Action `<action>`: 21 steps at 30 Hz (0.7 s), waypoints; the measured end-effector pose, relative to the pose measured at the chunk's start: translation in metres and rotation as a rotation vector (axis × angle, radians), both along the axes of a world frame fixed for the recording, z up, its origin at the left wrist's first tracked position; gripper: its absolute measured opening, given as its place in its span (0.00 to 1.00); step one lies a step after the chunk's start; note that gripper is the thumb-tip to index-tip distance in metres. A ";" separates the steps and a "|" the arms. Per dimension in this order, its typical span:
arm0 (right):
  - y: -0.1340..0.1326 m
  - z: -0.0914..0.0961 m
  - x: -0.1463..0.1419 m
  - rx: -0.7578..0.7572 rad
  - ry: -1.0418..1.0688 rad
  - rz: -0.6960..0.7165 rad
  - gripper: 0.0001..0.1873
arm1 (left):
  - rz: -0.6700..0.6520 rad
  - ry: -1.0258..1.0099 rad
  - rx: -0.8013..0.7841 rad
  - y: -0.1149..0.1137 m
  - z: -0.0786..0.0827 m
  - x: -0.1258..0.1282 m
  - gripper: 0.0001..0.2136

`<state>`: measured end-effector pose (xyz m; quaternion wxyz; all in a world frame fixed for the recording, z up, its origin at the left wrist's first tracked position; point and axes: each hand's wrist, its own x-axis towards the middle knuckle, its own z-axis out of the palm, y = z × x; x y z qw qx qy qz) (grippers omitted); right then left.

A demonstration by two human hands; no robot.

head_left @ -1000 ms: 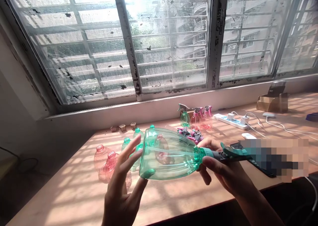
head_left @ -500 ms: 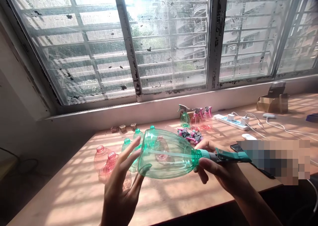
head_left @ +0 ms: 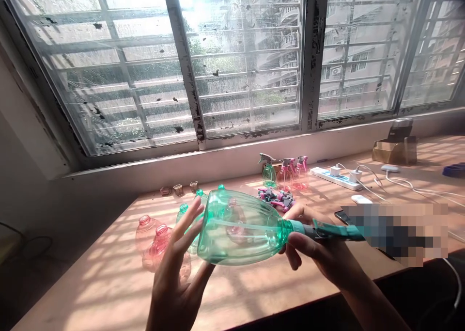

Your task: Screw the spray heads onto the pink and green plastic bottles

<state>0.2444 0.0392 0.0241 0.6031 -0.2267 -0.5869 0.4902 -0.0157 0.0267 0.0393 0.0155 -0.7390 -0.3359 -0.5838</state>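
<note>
A clear green spray bottle (head_left: 240, 244) lies nearly level in the air above the table, its base to the left. My right hand (head_left: 312, 246) is closed around its neck and pale collar, thumb in front. The grey and teal trigger head (head_left: 330, 230) points right, partly blurred out by pixelation. A thin dip tube shows through the bottle wall. Beside the base is my left hand (head_left: 178, 268), fingers stretched and apart, with the thumb at the bottle's lower edge. Whether those fingers press on the base is not clear.
Pink bottles (head_left: 145, 231) and green bottles (head_left: 182, 212) without heads stand behind my left hand. Loose trigger heads (head_left: 278, 199) lie in a pile. Three spray bottles (head_left: 285, 176) with heads stand near the wall, left of a power strip (head_left: 336, 178). A phone (head_left: 341, 217) lies at right.
The bottle has turned a little, and its base sits slightly further left. My left thumb has slid from behind the bottle to its lower edge. My right hand keeps its grip.
</note>
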 end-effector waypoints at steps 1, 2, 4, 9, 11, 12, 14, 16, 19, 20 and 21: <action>0.001 0.000 0.000 -0.017 0.015 0.026 0.16 | 0.006 0.006 0.012 0.001 0.000 0.000 0.19; 0.001 0.001 0.000 -0.026 0.023 0.042 0.16 | 0.018 0.009 0.010 0.001 -0.001 0.000 0.19; 0.001 0.000 0.000 -0.016 0.014 0.051 0.16 | 0.044 0.017 -0.019 0.001 -0.002 -0.001 0.22; -0.004 -0.002 -0.001 0.017 -0.074 -0.057 0.15 | 0.068 0.013 -0.080 -0.002 -0.003 0.000 0.26; -0.005 -0.003 -0.002 0.029 -0.068 -0.068 0.15 | 0.077 0.010 -0.081 -0.001 -0.002 0.000 0.24; -0.004 -0.003 -0.002 0.029 -0.055 -0.058 0.15 | 0.076 0.019 -0.070 0.000 -0.001 0.000 0.24; -0.002 -0.003 -0.002 0.023 -0.021 -0.011 0.14 | 0.072 0.048 -0.018 0.001 0.001 0.000 0.25; 0.001 -0.001 -0.002 -0.006 0.016 0.059 0.15 | 0.063 0.070 0.037 0.001 0.001 -0.001 0.25; 0.001 0.001 -0.002 -0.057 0.048 0.089 0.17 | 0.019 0.084 0.000 0.000 -0.004 -0.001 0.27; 0.000 0.001 -0.001 -0.058 0.035 0.059 0.17 | 0.017 0.082 -0.043 -0.001 -0.006 -0.001 0.29; -0.001 0.001 0.000 -0.043 0.009 0.018 0.16 | 0.030 0.069 -0.090 -0.002 -0.008 -0.002 0.30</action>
